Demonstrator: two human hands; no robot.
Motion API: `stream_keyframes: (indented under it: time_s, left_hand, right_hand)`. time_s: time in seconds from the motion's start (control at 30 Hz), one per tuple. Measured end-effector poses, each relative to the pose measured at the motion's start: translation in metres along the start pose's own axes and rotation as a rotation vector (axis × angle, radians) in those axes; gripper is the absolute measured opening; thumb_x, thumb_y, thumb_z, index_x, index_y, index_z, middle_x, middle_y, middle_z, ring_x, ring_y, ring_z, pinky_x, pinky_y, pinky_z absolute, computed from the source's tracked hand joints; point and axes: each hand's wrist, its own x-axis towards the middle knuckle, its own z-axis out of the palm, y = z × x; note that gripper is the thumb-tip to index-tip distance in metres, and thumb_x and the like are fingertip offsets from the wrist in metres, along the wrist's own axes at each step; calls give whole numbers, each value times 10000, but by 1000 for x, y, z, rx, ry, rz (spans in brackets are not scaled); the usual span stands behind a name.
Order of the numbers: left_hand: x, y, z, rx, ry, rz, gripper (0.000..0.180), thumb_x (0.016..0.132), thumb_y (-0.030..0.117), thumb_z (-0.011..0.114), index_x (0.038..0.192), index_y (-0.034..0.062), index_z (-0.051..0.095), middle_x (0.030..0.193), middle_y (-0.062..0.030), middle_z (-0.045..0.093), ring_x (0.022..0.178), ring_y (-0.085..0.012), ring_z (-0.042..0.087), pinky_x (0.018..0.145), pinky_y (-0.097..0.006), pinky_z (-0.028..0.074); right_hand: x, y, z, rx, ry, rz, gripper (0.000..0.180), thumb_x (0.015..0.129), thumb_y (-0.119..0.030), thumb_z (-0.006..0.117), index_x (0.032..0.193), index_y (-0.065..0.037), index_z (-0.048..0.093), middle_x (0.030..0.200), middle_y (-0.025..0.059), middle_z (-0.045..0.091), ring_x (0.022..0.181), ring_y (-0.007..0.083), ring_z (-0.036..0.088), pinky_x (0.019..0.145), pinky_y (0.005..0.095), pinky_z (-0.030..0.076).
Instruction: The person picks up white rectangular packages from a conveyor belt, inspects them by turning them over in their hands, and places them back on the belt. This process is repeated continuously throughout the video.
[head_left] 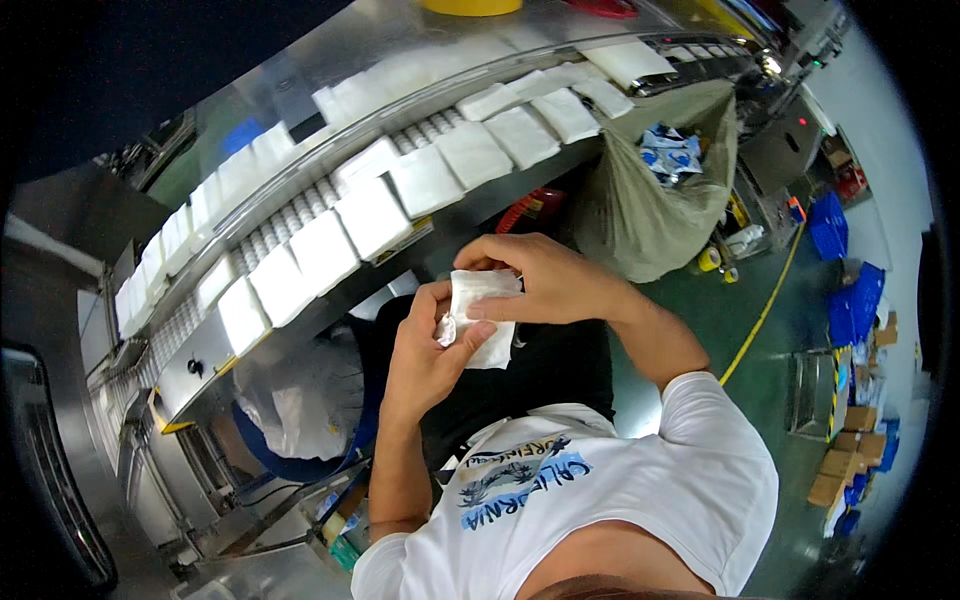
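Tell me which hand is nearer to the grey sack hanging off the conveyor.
Right. The right hand sits just left of the grey sack; the left hand is farther left and lower, both holding the white tissue pack.

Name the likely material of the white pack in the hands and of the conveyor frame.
Pack: probably soft tissue or thin film wrap; matte white, it crumples under the fingers. Conveyor frame: seemingly stainless steel; grey and shiny, with reflections.

Steel conveyor runs slantwise across view, lower left to upper right, curved by lens. White roller strip shows along its middle. White tissue packs lie flat on it in long row, near-edge ones close together, some touching. Second row of white packs sits along far side, behind first.
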Motion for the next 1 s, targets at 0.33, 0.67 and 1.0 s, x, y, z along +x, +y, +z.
stream_keyframes:
  time_s: [0.33, 0.67, 1.0]
  left_hand:
    - [-22, 7, -54, 166, 113, 12, 483, 897, 68, 824, 1280, 2, 538, 1068, -94, 696, 961, -121, 659, 822, -268, 534]
    - [-24, 6, -58, -48, 413, -16, 479, 920, 130, 802, 1324, 30, 566, 1025, -50, 676, 812, -89, 615, 662, -209, 480]
    - [-61, -33, -70, -453, 352, -64, 487, 974, 77, 774, 1361, 13, 485, 1134, -178, 765, 902, -173, 721, 710, -234, 536]
  right_hand:
    - [90, 28, 26, 305, -514, 108, 455, 859, -197, 882, 1191, 45, 684, 1042, 105, 755, 920, 136, 700, 775, 294, 580]
    - [118, 8, 25, 340, -362, 48, 378, 883, -242, 859, 1071, 35, 683, 934, 89, 714, 802, 151, 684, 621, 298, 558]
    - [165, 29, -77, 224, 319, 140, 474, 915, -384, 833, 1228, -57, 691, 1090, 65, 711, 973, 175, 708, 776, 338, 633]
